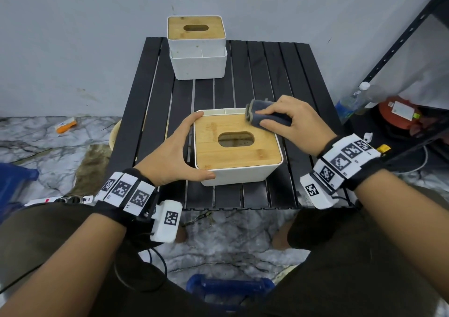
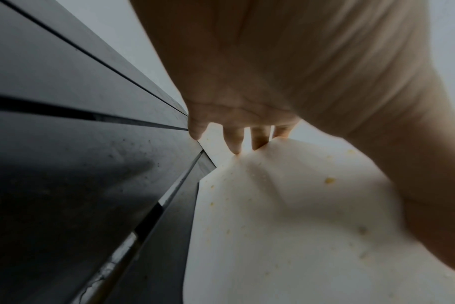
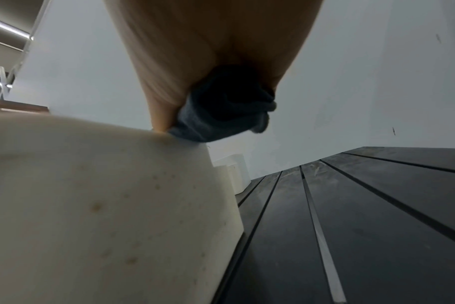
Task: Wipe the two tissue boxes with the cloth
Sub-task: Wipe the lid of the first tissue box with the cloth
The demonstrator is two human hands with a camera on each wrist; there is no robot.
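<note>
A white tissue box with a bamboo lid (image 1: 237, 146) stands on the near part of the black slatted table (image 1: 279, 74). My left hand (image 1: 177, 151) grips its left side, thumb on the front wall, fingers at the far left corner. The box's spotted white wall (image 2: 286, 226) fills the left wrist view. My right hand (image 1: 294, 120) holds a folded dark grey cloth (image 1: 262, 112) pressed on the lid's far right corner. The right wrist view shows the cloth (image 3: 226, 111) on the box rim. A second white tissue box (image 1: 197, 47) stands at the table's far edge by the wall.
A metal shelf frame (image 1: 401, 40) rises at the right, with a plastic bottle (image 1: 352, 100) and a red object (image 1: 398, 115) beneath it. A blue crate (image 1: 228, 287) sits on the marble floor between my knees. An orange item (image 1: 65, 125) lies on the floor at left.
</note>
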